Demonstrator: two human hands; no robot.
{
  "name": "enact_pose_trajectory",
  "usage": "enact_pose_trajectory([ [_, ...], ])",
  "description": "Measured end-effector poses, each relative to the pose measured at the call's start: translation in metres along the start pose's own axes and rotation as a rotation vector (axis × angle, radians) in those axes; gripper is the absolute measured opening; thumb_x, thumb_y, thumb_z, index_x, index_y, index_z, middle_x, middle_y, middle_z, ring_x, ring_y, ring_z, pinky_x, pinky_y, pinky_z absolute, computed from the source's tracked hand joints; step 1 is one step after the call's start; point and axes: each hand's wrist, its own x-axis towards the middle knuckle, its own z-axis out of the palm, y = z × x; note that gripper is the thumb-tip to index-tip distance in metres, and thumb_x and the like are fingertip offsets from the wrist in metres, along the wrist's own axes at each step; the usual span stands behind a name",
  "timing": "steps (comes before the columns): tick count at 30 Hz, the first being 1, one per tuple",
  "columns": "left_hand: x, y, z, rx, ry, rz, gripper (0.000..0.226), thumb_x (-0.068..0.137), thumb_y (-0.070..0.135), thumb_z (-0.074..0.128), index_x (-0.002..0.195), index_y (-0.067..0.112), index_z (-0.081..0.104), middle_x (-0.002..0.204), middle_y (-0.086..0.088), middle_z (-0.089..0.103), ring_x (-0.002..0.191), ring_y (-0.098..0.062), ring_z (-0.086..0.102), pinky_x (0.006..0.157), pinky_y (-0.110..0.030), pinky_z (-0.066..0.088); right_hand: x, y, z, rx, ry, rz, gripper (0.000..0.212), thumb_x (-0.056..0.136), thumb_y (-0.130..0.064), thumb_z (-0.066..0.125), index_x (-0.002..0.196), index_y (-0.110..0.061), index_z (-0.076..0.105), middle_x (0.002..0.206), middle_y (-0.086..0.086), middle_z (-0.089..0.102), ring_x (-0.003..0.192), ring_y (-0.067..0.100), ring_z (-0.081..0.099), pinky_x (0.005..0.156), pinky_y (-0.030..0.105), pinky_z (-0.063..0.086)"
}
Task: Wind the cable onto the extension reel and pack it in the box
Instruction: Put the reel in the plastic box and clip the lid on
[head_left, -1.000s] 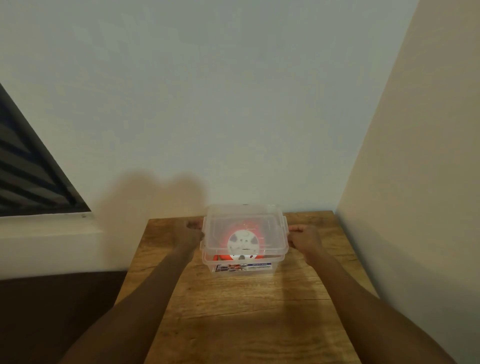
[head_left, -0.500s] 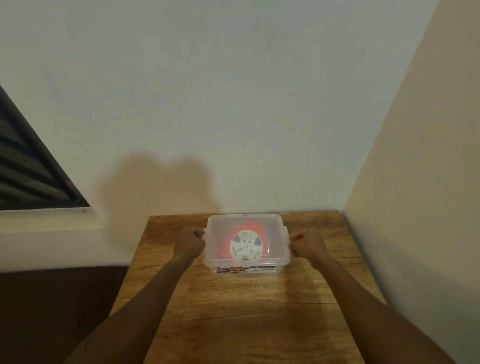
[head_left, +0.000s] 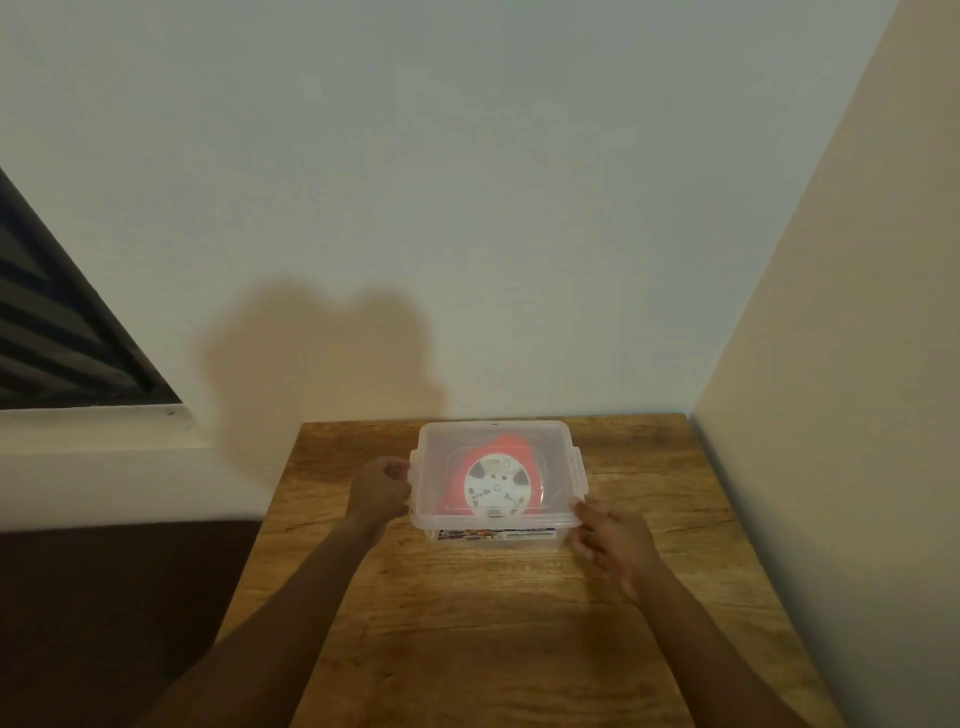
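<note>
left hand (head_left: 378, 487) curled on the box's left clip | box (head_left: 563, 532) lidded (clear plastic) on bench (head_left: 467, 623), extension reel (head_left: 496, 488) inside | right hand (head_left: 613, 535) fingers relaxed, touching the near right corner

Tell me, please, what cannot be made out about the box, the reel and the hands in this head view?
- Cable on the reel: the cloudy lid blurs it; whether it is fully wound is unclear.
- Label on the box front: print too small to read.
- Left hand at the left latch: its fingertips are hidden behind the hand.
- Right latch: whether it is snapped down is too small to tell.
- Right hand: motion-blurred at the box's near corner.
</note>
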Motion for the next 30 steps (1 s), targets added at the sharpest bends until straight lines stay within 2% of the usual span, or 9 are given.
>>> enact_pose_trajectory([
  [5, 0.002, 0.002, -0.001, 0.003, -0.021, -0.017, 0.032, 0.088, -0.014, 0.064, 0.115, 0.002, 0.065, 0.117, -0.017, 0.067, 0.103, -0.034, 0.068, 0.074, -0.044, 0.065, 0.001, 0.006, 0.000, 0.074, -0.012, -0.009, 0.030, 0.083, -0.019, 0.077, 0.099, 0.005, 0.071, 0.090, 0.023, 0.075, 0.094, 0.039, 0.072, 0.083, 0.043, 0.059],
  [10, 0.008, 0.001, -0.002, 0.077, -0.025, 0.007, 0.029, 0.088, -0.013, 0.063, 0.113, 0.000, 0.066, 0.110, -0.016, 0.068, 0.102, -0.035, 0.069, 0.081, -0.051, 0.064, 0.007, -0.013, -0.009, 0.002, -0.138, 0.112, 0.039, 0.082, -0.016, 0.077, 0.110, 0.008, 0.065, 0.096, 0.024, 0.074, 0.092, 0.035, 0.073, 0.088, 0.048, 0.058],
  [13, 0.014, 0.004, -0.004, 0.221, -0.010, 0.092, 0.017, 0.084, -0.014, 0.063, 0.090, 0.001, 0.069, 0.090, -0.014, 0.065, 0.081, -0.027, 0.060, 0.071, -0.041, 0.057, 0.009, -0.039, -0.009, -0.392, -0.125, 0.062, 0.044, 0.077, -0.022, 0.084, 0.109, 0.002, 0.066, 0.089, 0.013, 0.076, 0.079, 0.028, 0.074, 0.073, 0.047, 0.062],
  [15, 0.017, 0.011, -0.001, 0.386, -0.010, 0.191, 0.015, 0.084, -0.009, 0.063, 0.079, 0.004, 0.068, 0.081, -0.013, 0.061, 0.072, -0.024, 0.052, 0.066, -0.032, 0.046, 0.012, -0.057, 0.002, -0.809, 0.002, -0.113, 0.053, 0.069, -0.030, 0.090, 0.107, -0.009, 0.060, 0.101, 0.004, 0.069, 0.089, 0.024, 0.068, 0.067, 0.037, 0.059],
  [17, 0.017, 0.017, 0.005, 0.505, -0.020, 0.264, 0.012, 0.088, 0.001, 0.066, 0.097, 0.005, 0.073, 0.092, -0.008, 0.066, 0.081, -0.025, 0.059, 0.067, -0.027, 0.049, 0.017, -0.067, 0.021, -1.168, 0.062, -0.354, 0.081, 0.068, -0.041, 0.087, 0.134, -0.016, 0.047, 0.132, 0.007, 0.053, 0.119, 0.027, 0.053, 0.087, 0.040, 0.050],
  [19, 0.014, 0.018, 0.015, 0.575, -0.052, 0.319, 0.023, 0.094, 0.011, 0.065, 0.115, 0.005, 0.071, 0.105, -0.007, 0.070, 0.093, -0.027, 0.067, 0.077, -0.033, 0.059, 0.021, -0.068, 0.042, -1.358, 0.038, -0.513, 0.098, 0.075, -0.059, 0.073, 0.151, -0.019, 0.025, 0.155, 0.012, 0.030, 0.139, 0.032, 0.032, 0.107, 0.048, 0.037],
  [21, 0.008, 0.007, 0.023, 0.568, -0.053, 0.371, 0.026, 0.101, 0.015, 0.058, 0.125, 0.008, 0.065, 0.118, -0.010, 0.071, 0.101, -0.028, 0.070, 0.087, -0.042, 0.063, 0.024, -0.058, 0.066, -1.463, -0.003, -0.615, 0.098, 0.085, -0.072, 0.050, 0.157, -0.022, 0.006, 0.165, 0.010, 0.006, 0.150, 0.034, 0.010, 0.116, 0.056, 0.019],
  [24, -0.007, -0.020, 0.029, 0.490, -0.029, 0.370, 0.051, 0.110, 0.027, 0.043, 0.158, 0.011, 0.033, 0.153, -0.014, 0.050, 0.125, -0.033, 0.063, 0.097, -0.048, 0.060, 0.024, -0.038, 0.100, -1.553, -0.124, -0.746, 0.085, 0.092, -0.070, 0.034, 0.158, -0.026, 0.004, 0.166, 0.007, -0.002, 0.151, 0.032, -0.003, 0.118, 0.058, 0.005],
  [30, -0.012, -0.030, 0.031, 0.421, 0.029, 0.297, 0.053, 0.112, 0.035, 0.035, 0.158, 0.011, 0.028, 0.129, -0.014, 0.069, 0.108, -0.027, 0.071, 0.089, -0.041, 0.060, 0.036, -0.036, 0.154, -1.662, -0.234, -0.863, 0.079, 0.094, -0.068, 0.027, 0.157, -0.023, 0.013, 0.166, 0.003, 0.004, 0.152, 0.030, 0.003, 0.118, 0.061, 0.005],
])
